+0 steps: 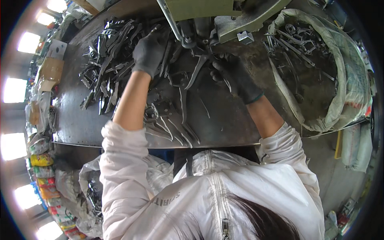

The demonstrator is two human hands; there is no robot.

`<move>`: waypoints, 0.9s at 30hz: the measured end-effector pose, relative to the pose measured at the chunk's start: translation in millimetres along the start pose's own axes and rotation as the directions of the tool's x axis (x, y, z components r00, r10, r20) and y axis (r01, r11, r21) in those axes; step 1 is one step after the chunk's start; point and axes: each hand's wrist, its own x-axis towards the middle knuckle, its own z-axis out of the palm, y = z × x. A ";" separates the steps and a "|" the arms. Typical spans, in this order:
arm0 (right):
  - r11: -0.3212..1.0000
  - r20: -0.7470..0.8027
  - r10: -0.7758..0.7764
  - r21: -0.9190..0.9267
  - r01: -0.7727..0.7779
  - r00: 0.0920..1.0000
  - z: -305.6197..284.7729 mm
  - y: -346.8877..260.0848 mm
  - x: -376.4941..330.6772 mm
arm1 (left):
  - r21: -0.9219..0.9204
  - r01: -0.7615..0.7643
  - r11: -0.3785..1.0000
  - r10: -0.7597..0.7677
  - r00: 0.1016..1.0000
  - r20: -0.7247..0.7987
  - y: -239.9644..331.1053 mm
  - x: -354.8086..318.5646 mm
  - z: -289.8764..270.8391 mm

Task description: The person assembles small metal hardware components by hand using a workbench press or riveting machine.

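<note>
My left hand point(149, 54), in a dark glove, is over the right edge of a heap of dark metal levers point(110, 60). Its fingers curl around something I cannot make out, with a small metal tip showing beyond them. Under the machine head, a curved metal lever point(197, 73) slants down toward me, its upper end at the tooling. My right hand point(239, 78), also gloved, is closed just right of it; a second thin metal arm shows below the fingers, so the hand seems to grip this plier-like part. The fingertips are partly hidden.
The green-grey press machine point(200, 10) overhangs the metal table's far middle. At right stands an open woven sack point(340, 92) with metal parts in it. Several assembled lever pieces point(168, 124) lie near the front edge. Cardboard boxes point(51, 70) and bags line the left side.
</note>
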 end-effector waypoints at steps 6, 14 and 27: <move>0.993 -0.021 0.108 -0.040 -0.109 0.994 4.1 2.4 10.4 | -0.020 -0.023 1.000 0.025 0.987 0.160 -52.4 37.5 27.6; 0.981 0.016 0.090 -0.172 -0.086 0.996 8.1 -19.8 -17.0 | -0.684 0.190 0.704 -0.034 0.972 0.234 -64.6 15.9 -21.2; 0.992 -0.018 0.088 0.096 -0.085 0.996 1.4 21.4 -11.1 | -0.787 0.431 0.442 0.217 0.800 0.560 12.5 -116.4 -73.1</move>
